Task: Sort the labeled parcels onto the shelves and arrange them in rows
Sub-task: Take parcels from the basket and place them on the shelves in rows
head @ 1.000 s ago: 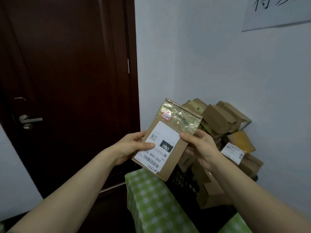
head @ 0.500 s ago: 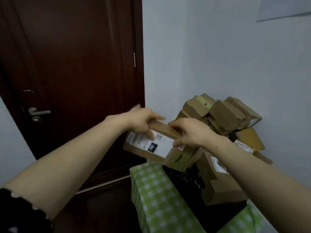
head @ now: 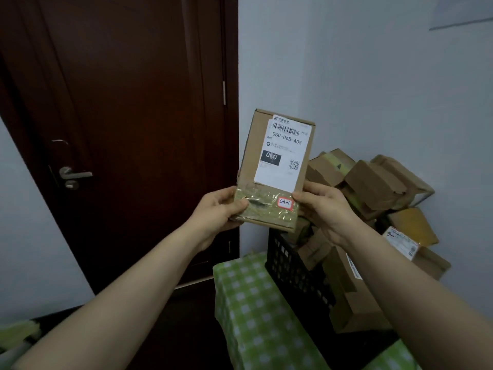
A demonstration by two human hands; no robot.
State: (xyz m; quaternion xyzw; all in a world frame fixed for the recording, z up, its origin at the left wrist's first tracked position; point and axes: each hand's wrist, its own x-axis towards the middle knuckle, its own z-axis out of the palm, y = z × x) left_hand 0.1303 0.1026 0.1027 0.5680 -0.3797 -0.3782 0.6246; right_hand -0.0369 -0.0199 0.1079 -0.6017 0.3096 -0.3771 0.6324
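I hold a flat brown cardboard parcel point(head: 277, 166) upright in front of me. Its white shipping label reads 060-06B-A05, and a small red-edged sticker marked 3-1-1 sits on the taped lower end. My left hand point(head: 221, 209) grips the lower left corner, thumb over the tape. My right hand point(head: 322, 209) grips the lower right corner. Behind and to the right lies a heap of brown parcels point(head: 373, 188), piled in and around a black crate point(head: 290, 265). No shelf is in view.
The crate stands on a table with a green checked cloth point(head: 256, 311) against a pale wall. A dark wooden door point(head: 128, 129) with a metal handle point(head: 73, 176) fills the left. A paper sheet point(head: 464, 12) hangs high on the right wall.
The parcel was turned end over end between both hands: the taped end with the sticker went from top to bottom, and the label now reads upright. The parcel is also held higher.
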